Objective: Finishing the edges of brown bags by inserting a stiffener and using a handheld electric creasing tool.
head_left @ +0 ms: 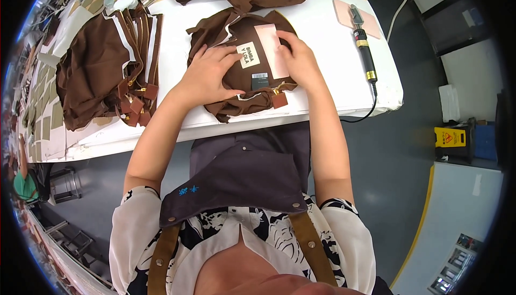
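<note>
while both hands (250,69) press it, the brown pouch (244,74) lies on the white table (172,53)

I wear a dark grey apron (242,176) with tan leather straps (161,257), metal studs at its corners and a small blue mark near its top left; under the apron, a white short-sleeved blouse (131,230) with black floral print
</note>
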The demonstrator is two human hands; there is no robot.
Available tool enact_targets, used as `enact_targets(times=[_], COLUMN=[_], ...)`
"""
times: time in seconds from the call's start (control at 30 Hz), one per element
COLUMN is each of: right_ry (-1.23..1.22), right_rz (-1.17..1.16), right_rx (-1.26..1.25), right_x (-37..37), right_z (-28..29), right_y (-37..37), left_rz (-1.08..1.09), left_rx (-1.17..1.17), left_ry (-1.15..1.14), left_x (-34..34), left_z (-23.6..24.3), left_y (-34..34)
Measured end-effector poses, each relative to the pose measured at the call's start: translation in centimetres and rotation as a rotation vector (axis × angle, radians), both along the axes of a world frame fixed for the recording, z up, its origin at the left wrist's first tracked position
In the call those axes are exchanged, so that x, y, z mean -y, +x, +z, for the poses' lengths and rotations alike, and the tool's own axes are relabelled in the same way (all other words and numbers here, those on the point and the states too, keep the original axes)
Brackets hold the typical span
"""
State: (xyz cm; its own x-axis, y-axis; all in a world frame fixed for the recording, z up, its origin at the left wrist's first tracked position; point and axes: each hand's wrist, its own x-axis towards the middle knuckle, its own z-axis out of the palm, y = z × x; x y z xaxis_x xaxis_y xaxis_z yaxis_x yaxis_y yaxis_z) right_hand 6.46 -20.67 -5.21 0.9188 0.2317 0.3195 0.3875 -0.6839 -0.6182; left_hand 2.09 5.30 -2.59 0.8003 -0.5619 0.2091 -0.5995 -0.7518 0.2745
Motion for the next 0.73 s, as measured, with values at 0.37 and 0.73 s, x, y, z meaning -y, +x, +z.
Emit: enact_targets(times=[0.37, 0.73], right_ry=[-0.066, -0.035], right_rz=[-0.165, -0.026], right_rx=[-0.298, 0.001], right_x=[-0.5, 3.0], right_z=[2.2, 1.9], right_y=[-0.9, -2.1], left_rz=[-0.036, -0.001], left_rx=[-0.057, -0.022], left_ry=[-0.088, 0.007], left_x=[0.1, 0.4], left_z=[-0.5, -0.6], left_y=[-0.2, -0.7])
